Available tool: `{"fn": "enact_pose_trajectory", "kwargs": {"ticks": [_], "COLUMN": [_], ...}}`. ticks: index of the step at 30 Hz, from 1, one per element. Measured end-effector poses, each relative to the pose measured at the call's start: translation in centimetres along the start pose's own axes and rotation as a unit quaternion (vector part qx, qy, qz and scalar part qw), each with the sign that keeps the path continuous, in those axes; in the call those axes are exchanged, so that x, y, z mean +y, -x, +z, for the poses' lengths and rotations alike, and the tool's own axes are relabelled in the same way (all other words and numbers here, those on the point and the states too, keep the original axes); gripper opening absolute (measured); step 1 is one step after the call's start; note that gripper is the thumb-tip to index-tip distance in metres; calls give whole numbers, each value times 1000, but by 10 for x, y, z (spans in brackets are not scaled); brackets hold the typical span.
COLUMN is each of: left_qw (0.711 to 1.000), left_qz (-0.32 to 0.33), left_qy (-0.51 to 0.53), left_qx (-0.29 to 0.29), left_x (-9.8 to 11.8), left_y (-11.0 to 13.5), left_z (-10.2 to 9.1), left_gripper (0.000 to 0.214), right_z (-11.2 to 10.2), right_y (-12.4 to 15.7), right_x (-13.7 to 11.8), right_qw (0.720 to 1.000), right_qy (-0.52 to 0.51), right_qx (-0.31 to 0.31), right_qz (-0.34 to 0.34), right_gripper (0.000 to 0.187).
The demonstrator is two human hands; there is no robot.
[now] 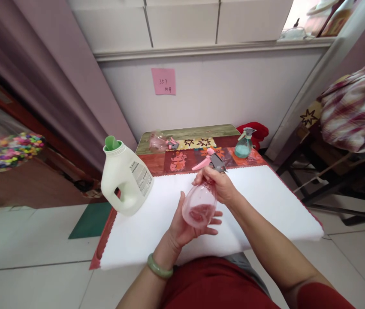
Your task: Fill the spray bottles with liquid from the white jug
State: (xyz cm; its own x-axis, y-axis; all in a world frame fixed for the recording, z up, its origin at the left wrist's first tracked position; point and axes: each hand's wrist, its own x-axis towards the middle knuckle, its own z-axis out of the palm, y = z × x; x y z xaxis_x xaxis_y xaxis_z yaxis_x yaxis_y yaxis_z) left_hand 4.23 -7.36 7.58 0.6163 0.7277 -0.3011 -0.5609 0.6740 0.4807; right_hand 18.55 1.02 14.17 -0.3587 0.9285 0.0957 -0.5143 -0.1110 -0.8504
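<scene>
A clear pink spray bottle (200, 206) with a pink and grey trigger head (212, 161) is held tilted above the white cloth. My right hand (214, 182) is closed around its neck, just below the head. Under the bottle's round body lies my left hand (185, 223), its thumb along the left side and its fingers stretched out past the right side. Whether the left palm bears any weight I cannot tell. A green bangle (159, 267) circles my left wrist.
A white jug (126, 178) with a green cap stands at the table's left. Farther back, a second pink spray bottle (159, 141) lies on its side and a teal spray bottle (243, 146) stands upright. White cloth (259, 210) covers the table's front; a wall rises behind.
</scene>
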Motion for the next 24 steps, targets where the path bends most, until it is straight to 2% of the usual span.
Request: {"fn": "enact_pose_trajectory", "kwargs": {"ticks": [2,3,4,5,6,8,9,10,11,12,13,14,15,16,17,18,19,20,22,24], "left_qw": [986,960,912,838,738,502,402,336,310,323,373,452,560,678,783,861,910,938,956,966], "left_qz": [128,214,306,394,465,535,540,536,531,523,509,485,444,385,314,243,185,145,120,119], "left_qy": [-38,-93,-178,-286,-407,-621,-688,-726,-741,-739,-724,-694,-644,-574,-492,-411,-343,-296,-252,-211], "left_qx": [98,154,207,247,271,276,272,271,272,276,280,282,273,250,216,177,140,110,86,87], "left_x": [-3,-3,-3,-3,-1,2,4,6,7,8,8,9,10,11,12,14,15,15,15,13], "left_y": [0,0,-1,-2,-4,-8,-11,-13,-15,-16,-17,-17,-15,-13,-10,-7,-3,0,6,10], "left_z": [3,3,1,-2,-6,-12,-14,-15,-14,-13,-11,-9,-7,-6,-5,-6,-8,-10,-19,-29], "left_gripper": [100,97,97,103,108,109,102,94,88,87,90,94,96,96,93,87,80,74,73,76], "right_z": [1,1,1,1,2,5,7,9,10,11,10,8,4,0,-6,-12,-18,-24,-38,-53], "right_y": [-5,-9,-12,-14,-15,-15,-14,-12,-10,-7,-6,-5,-4,-4,-5,-6,-8,-11,-18,-26], "right_x": [1,2,3,5,7,11,14,15,17,18,18,17,15,12,8,3,-4,-13,-35,-61], "right_qw": [996,991,983,975,968,960,959,958,958,958,959,961,965,968,972,976,978,979,975,967], "right_qy": [-11,-14,-13,-9,-3,9,13,16,18,21,24,27,30,30,24,13,-4,-21,-48,-47], "right_qx": [75,122,166,202,230,254,258,261,263,262,259,252,240,224,209,196,189,186,195,210], "right_qz": [-35,-56,-75,-90,-101,-115,-118,-119,-118,-115,-111,-108,-106,-105,-102,-96,-90,-85,-92,-134], "right_gripper": [51,50,49,48,47,47,48,50,51,51,51,50,49,49,49,50,52,54,55,55]}}
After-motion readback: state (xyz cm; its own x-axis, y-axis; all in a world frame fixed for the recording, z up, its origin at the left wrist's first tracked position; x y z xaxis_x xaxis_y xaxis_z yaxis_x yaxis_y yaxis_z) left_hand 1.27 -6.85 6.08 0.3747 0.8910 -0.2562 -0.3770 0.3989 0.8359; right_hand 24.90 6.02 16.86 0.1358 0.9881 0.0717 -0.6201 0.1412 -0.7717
